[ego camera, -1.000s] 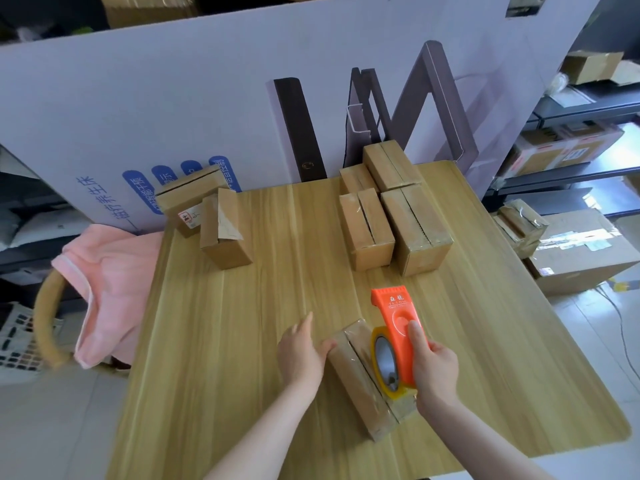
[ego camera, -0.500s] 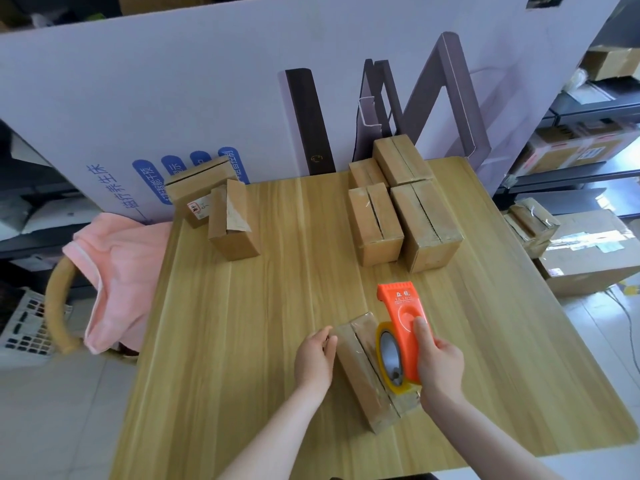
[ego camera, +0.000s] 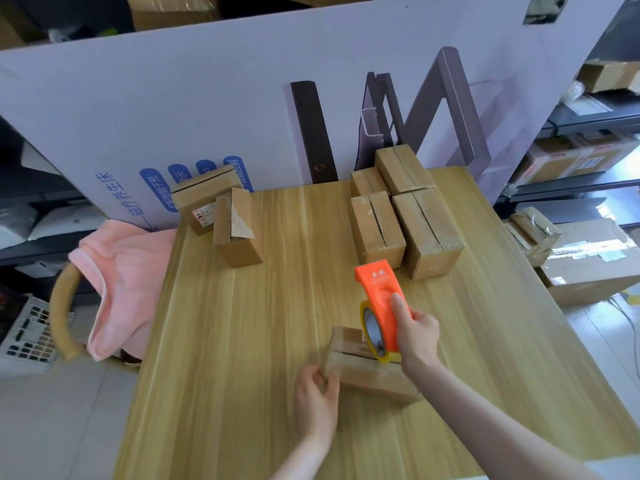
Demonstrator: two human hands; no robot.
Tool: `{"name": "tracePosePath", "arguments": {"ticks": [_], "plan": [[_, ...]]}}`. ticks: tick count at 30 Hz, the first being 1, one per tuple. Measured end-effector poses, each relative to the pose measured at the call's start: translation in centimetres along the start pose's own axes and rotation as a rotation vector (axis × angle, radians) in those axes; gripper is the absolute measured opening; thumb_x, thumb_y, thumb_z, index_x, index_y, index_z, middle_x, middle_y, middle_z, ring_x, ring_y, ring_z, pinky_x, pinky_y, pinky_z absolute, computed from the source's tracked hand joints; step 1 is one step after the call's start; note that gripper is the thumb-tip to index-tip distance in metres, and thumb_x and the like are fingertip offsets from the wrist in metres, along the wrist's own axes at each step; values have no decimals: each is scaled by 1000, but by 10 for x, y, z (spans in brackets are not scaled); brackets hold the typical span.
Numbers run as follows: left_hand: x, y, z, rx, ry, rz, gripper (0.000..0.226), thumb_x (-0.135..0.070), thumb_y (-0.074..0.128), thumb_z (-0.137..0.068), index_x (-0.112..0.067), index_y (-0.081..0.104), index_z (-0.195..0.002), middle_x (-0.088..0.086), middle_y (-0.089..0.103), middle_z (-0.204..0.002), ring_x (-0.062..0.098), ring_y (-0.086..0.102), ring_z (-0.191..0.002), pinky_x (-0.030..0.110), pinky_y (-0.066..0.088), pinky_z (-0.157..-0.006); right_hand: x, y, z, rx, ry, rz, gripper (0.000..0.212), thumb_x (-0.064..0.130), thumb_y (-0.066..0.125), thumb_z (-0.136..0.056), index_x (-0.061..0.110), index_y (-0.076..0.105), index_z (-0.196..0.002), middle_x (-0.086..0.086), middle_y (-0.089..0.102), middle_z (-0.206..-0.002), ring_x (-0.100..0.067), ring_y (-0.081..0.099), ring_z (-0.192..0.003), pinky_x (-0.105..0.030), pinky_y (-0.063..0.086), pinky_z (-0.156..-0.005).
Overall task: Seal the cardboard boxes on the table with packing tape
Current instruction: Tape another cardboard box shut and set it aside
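Gripping box (ego camera: 374,379) near front edge of tabletop (ego camera: 277,306) with left hand (ego camera: 317,396); clutching orange tape dispenser (ego camera: 379,292) in right hand (ego camera: 415,336), resting it on box.

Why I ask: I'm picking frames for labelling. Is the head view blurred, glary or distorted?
Head view: the wide angle bows the board and table edges; the floor at right is washed out; shadows are soft; the box and dispenser look slightly soft, not smeared.
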State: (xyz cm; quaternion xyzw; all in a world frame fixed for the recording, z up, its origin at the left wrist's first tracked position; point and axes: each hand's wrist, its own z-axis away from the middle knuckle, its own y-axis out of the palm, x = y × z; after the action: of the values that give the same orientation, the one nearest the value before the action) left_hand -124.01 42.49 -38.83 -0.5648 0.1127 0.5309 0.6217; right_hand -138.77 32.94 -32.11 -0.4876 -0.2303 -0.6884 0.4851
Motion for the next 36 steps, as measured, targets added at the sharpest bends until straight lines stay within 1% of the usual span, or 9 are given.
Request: {"name": "tracePosePath", "arguments": {"ticks": [2,4,8,10,12,14,22,28,36], "plan": [[-7,-5,-9,-22,109,-91,47,-18,69,-84,-6,51,-126,6,54,-125,26,50,-120,31,41,-96,12,-5,-10,-61,-1,-71,50,43,66,-87,-1,59,-63,-6,52,-54,-16,47,-52,-27,39,-51],[-24,-9,-27,-42,390,-211,57,-15,69,-82,-5,48,-134,7,50,-135,24,44,-130,31,35,-107,22,-18,-19,-131,-11,-120,50,47,66,-84,2,59,-64,-5,52,-54,-16,47,-51,-27,38,-49],[-71,1,-62,329,683,-589,67,-42,59,-90,-19,32,-147,-3,37,-150,17,25,-143,33,11,-120,27,-44,-26,-222,-55,-105,65,46,66,-84,-17,55,-74,-11,46,-59,-18,40,-54,-28,31,-50],[-82,8,-72,519,640,-773,70,-52,58,-87,-22,33,-145,-2,46,-142,20,37,-136,38,16,-117,24,-50,-25,-238,-44,-86,66,44,66,-86,-20,56,-76,-12,47,-60,-19,41,-55,-29,32,-50],[-79,8,-75,526,533,-818,61,-59,58,-83,-26,47,-133,-4,57,-124,21,51,-119,35,38,-97,19,-52,-24,-245,-18,-84,61,44,66,-86,-14,58,-71,-11,46,-60,-20,41,-57,-30,32,-50],[-63,-3,-78,417,381,-716,55,-63,59,-79,-31,55,-123,-10,58,-115,14,55,-109,28,39,-77,14,-52,-23,-256,1,-79,53,44,66,-86,-6,60,-68,-10,45,-57,-20,39,-54,-30,31,-49],[-38,-37,-127,-41,-187,-130,43,-64,63,-74,-24,50,-81,-8,61,-82,12,58,-68,29,48,-60,22,-24,-29,-287,17,-96,53,41,65,-88,-3,59,-60,-6,48,-49,-19,41,-46,-29,33,-47],[-93,14,-180,-69,-162,135,38,-48,69,-78,-18,46,-81,1,61,-85,12,57,-66,26,43,-50,36,-5,-42,-360,12,-116,51,41,64,-88,5,55,-54,3,45,-38,-14,39,-38,-27,32,-44],[-162,80,-226,-167,-279,321,41,-41,66,-81,-6,47,-93,9,61,-91,28,60,-71,30,45,-56,47,-21,-89,-355,28,-106,45,39,65,-89,3,63,-62,-10,52,-54,-20,44,-49,-31,36,-49]]}}
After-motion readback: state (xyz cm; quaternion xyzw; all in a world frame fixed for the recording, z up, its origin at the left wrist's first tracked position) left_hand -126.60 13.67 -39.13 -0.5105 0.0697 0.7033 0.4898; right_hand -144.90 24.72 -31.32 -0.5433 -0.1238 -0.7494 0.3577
